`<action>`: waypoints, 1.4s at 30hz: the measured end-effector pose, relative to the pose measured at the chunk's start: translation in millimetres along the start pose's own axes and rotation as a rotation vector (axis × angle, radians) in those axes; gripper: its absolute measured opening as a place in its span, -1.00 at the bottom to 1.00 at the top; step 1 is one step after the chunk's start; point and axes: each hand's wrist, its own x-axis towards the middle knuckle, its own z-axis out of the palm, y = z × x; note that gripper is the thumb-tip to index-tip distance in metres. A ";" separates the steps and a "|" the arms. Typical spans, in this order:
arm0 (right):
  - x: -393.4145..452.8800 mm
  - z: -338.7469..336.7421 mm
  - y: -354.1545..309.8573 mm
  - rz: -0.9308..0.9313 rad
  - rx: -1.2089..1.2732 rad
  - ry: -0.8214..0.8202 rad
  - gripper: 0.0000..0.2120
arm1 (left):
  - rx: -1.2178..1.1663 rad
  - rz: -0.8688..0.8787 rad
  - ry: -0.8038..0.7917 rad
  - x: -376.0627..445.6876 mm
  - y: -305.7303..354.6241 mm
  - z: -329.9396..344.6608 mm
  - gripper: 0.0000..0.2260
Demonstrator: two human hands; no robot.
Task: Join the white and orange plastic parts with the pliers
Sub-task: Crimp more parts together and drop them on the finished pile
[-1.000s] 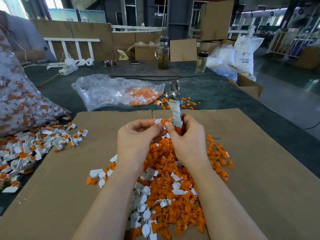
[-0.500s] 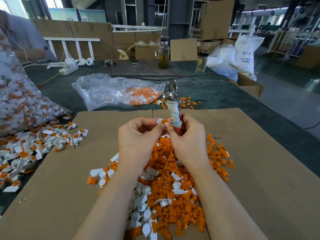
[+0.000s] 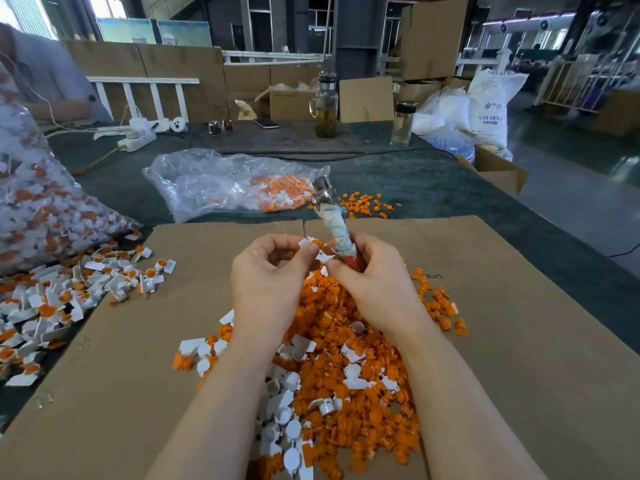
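Cardboard boxes and sacks fill the workshop across the top of the frame, and a dark green worktop (image 3: pixel 433 188) runs below them, carrying a clear bag (image 3: pixel 221 183) at upper centre. A cardboard sheet (image 3: pixel 519 341) covers the lower half, with the loose heap (image 3: pixel 346 358) of orange and white parts at bottom centre and joined pieces (image 3: pixel 69 292) at middle left. The pliers (image 3: pixel 332 223) stand nose-up at centre, their wrapped handles gripped by the curled right hand (image 3: pixel 374 282). The left hand (image 3: pixel 266 282) pinches a white and orange part (image 3: pixel 310 243) at its fingertips, just beside the handles. Such parts look light, stiff and small enough to slip; holding by the white tab edges probably serves best.
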 end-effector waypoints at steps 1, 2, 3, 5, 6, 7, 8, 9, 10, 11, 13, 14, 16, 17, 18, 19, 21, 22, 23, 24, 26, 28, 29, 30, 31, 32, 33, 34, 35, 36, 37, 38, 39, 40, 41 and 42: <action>-0.4 -2.6 0.0 0.015 0.024 -0.020 -0.87 | -0.010 0.004 -0.004 0.5 0.2 -0.8 -0.90; -0.9 -5.5 0.2 0.032 0.038 -0.041 -0.88 | -0.023 0.007 -0.009 1.0 0.4 -1.6 -0.91; -1.4 -8.4 0.8 0.048 0.041 -0.066 -0.89 | -0.044 0.009 -0.014 1.2 0.7 -2.4 -0.92; -1.8 -13.5 2.3 0.079 0.047 -0.121 -0.92 | -0.097 0.006 -0.018 1.8 0.9 -4.0 -0.92; -2.0 -15.8 2.6 0.093 0.056 -0.152 -0.92 | -0.123 0.006 -0.020 2.3 1.0 -5.0 -0.92; -2.1 -17.7 2.1 0.103 0.061 -0.187 -0.90 | -0.145 0.007 -0.022 3.0 1.1 -5.9 -0.92; -2.4 -19.5 1.2 0.110 0.059 -0.224 -0.89 | -0.163 0.011 -0.027 3.7 1.1 -6.9 -0.92; -2.3 -20.9 0.9 0.115 0.045 -0.258 -0.89 | -0.178 0.016 -0.034 4.4 1.0 -8.0 -0.92; -2.4 -21.7 0.6 0.114 0.018 -0.289 -0.90 | -0.191 0.023 -0.041 5.0 0.9 -9.1 -0.93; -2.7 -21.9 -0.2 0.108 -0.013 -0.317 -0.90 | -0.202 0.029 -0.046 5.4 0.9 -10.2 -0.93; -3.4 -22.0 -1.5 0.108 -0.053 -0.363 -0.86 | -0.216 0.041 -0.052 6.2 1.1 -12.1 -0.94; -3.6 -22.0 -1.5 0.115 -0.060 -0.379 -0.85 | -0.221 0.045 -0.055 6.5 1.2 -12.8 -0.94; -4.0 -22.0 -1.3 0.133 -0.071 -0.404 -0.83 | -0.223 0.051 -0.062 7.7 1.0 -14.3 -0.95; -3.8 -22.1 -0.8 0.146 -0.076 -0.414 -0.82 | -0.220 0.055 -0.065 8.4 0.7 -15.0 -0.95; -3.8 -22.3 -0.2 0.156 -0.077 -0.426 -0.81 | -0.216 0.059 -0.068 9.1 0.3 -15.8 -0.95; -3.7 -22.2 0.4 0.164 -0.075 -0.440 -0.81 | -0.211 0.062 -0.071 9.7 0.1 -16.3 -0.95; -4.0 -21.7 0.6 0.167 -0.067 -0.461 -0.84 | -0.205 0.064 -0.072 10.5 -0.3 -17.3 -0.95; -4.0 -21.3 0.2 0.161 -0.069 -0.465 -0.85 | -0.205 0.065 -0.074 10.8 -0.5 -17.6 -0.96; -4.0 -20.7 -0.1 0.150 -0.073 -0.463 -0.85 | -0.205 0.065 -0.076 10.9 -0.4 -18.0 -0.96; -4.0 -19.8 -0.4 0.140 -0.076 -0.458 -0.84 | -0.205 0.064 -0.076 11.0 -0.5 -18.1 -0.95; -4.2 -17.5 -0.9 0.124 -0.074 -0.447 -0.82 | -0.221 0.057 -0.072 11.7 -1.0 -18.5 -0.95; -4.3 -15.1 -1.3 0.118 -0.069 -0.437 -0.80 | -0.247 0.046 -0.069 12.4 -1.2 -19.3 -0.95; -4.2 -13.9 -1.6 0.117 -0.067 -0.436 -0.79 | -0.253 0.043 -0.066 12.9 -1.6 -19.6 -0.95; -4.0 -12.8 -2.0 0.116 -0.067 -0.436 -0.78 | -0.259 0.038 -0.066 13.1 -1.5 -19.9 -0.94; -3.8 -11.9 -2.3 0.115 -0.072 -0.437 -0.77 | -0.267 0.036 -0.068 13.4 -1.7 -20.1 -0.94; -3.4 -11.1 -2.5 0.114 -0.083 -0.437 -0.77 | -0.272 0.034 -0.069 13.6 -2.2 -20.1 -0.94; -3.3 -10.4 -2.5 0.115 -0.096 -0.438 -0.76 | -0.273 0.032 -0.066 13.9 -3.1 -20.2 -0.93; -3.4 -9.8 -2.5 0.116 -0.105 -0.439 -0.76 | -0.276 0.027 -0.064 14.0 -3.2 -20.1 -0.93; -3.5 -9.5 -2.5 0.118 -0.111 -0.441 -0.76 | -0.282 0.020 -0.064 14.4 -3.5 -20.0 -0.93; -3.6 -9.4 -2.7 0.120 -0.116 -0.440 -0.76 | -0.286 0.016 -0.064 14.9 -4.1 -20.0 -0.93; -3.7 -9.4 -3.1 0.117 -0.123 -0.438 -0.77 | -0.299 0.008 -0.071 15.5 -4.7 -20.3 -0.93; -3.7 -9.2 -3.6 0.111 -0.132 -0.432 -0.78 | -0.312 -0.010 -0.079 16.0 -4.7 -20.5 -0.93; -3.6 -8.5 -3.9 0.102 -0.142 -0.424 -0.80 | -0.322 -0.028 -0.085 16.4 -4.4 -20.9 -0.93; -3.6 -7.5 -3.7 0.090 -0.158 -0.411 -0.83 | -0.327 -0.056 -0.086 16.7 -4.4 -21.6 -0.94; -3.4 -6.3 -2.9 0.075 -0.183 -0.391 -0.86 | -0.342 -0.091 -0.079 17.5 -5.1 -22.4 -0.95; -3.1 -5.3 -1.6 0.060 -0.216 -0.365 -0.89 | -0.373 -0.140 -0.061 17.7 -4.0 -24.4 -0.96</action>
